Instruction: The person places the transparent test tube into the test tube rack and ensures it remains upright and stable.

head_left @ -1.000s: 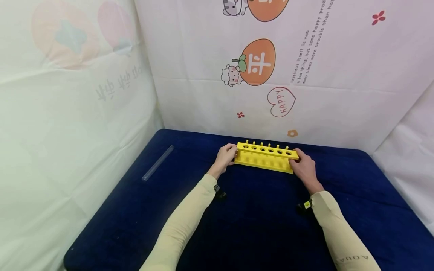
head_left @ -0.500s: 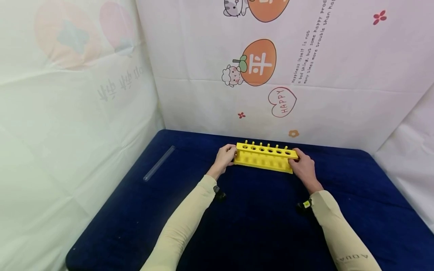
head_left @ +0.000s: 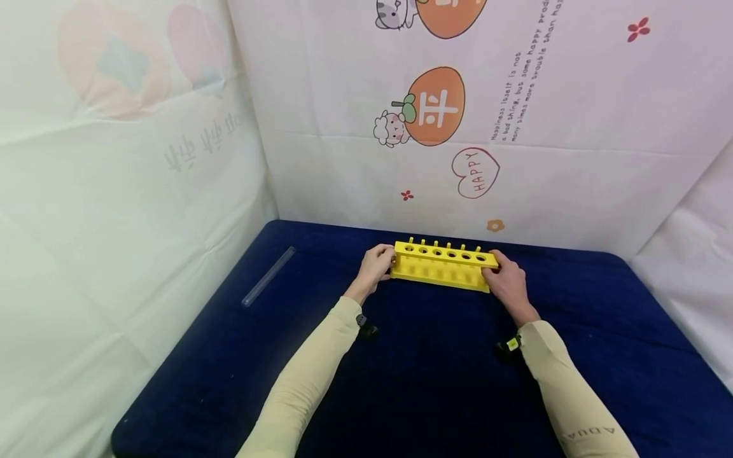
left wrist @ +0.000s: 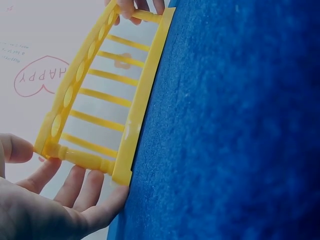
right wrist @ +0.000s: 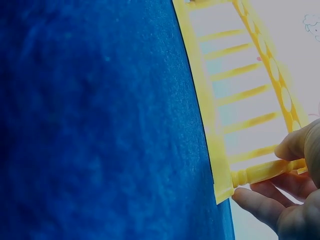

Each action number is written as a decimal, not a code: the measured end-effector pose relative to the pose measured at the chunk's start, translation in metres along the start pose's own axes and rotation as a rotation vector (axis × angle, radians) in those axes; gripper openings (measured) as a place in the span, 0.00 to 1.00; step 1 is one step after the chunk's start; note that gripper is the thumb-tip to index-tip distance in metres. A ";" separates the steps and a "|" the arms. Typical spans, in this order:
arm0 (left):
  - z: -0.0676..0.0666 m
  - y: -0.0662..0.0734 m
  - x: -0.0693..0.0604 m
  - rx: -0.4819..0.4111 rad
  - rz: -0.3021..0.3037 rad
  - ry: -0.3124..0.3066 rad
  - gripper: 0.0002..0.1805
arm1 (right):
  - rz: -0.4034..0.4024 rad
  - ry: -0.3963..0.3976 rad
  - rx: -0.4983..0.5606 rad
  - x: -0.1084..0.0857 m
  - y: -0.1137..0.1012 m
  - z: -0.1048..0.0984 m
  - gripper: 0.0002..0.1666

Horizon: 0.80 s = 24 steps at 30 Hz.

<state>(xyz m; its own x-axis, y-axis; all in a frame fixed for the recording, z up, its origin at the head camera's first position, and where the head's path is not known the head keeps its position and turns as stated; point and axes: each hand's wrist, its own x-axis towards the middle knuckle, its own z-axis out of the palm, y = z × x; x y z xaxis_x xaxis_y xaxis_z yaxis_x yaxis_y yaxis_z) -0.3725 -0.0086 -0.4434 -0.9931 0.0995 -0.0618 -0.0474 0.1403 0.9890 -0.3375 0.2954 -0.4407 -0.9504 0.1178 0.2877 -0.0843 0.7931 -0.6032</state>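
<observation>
Head only: tube left of rack

Yellow rack: slants across the view, its top rail pierced by a row of round holes, six thin pegs showing like rungs between rail and base.
Left hand: grips the near end, thumb at the corner of the rail, other fingers along the near post.
Right hand: fingers hold the far end, the rest cut off by the frame.
Blue cloth: fills the right side, running along the base.
White backdrop: behind, with a red heart reading HAPPY, seen upside down.
</observation>
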 end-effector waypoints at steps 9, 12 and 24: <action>-0.006 0.000 -0.001 0.002 -0.004 0.011 0.20 | 0.007 0.010 -0.011 0.003 -0.002 0.006 0.23; -0.008 -0.001 -0.001 -0.006 -0.004 0.011 0.20 | 0.015 0.007 -0.006 0.004 -0.003 0.009 0.24; -0.017 -0.001 -0.002 -0.013 -0.008 0.006 0.20 | 0.011 0.002 0.007 0.005 -0.010 0.015 0.25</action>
<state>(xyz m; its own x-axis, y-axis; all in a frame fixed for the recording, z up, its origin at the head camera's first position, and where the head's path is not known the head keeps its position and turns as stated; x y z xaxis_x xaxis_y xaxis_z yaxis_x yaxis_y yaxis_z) -0.3726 -0.0259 -0.4416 -0.9934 0.0923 -0.0686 -0.0564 0.1286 0.9901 -0.3456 0.2789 -0.4440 -0.9507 0.1280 0.2825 -0.0756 0.7877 -0.6113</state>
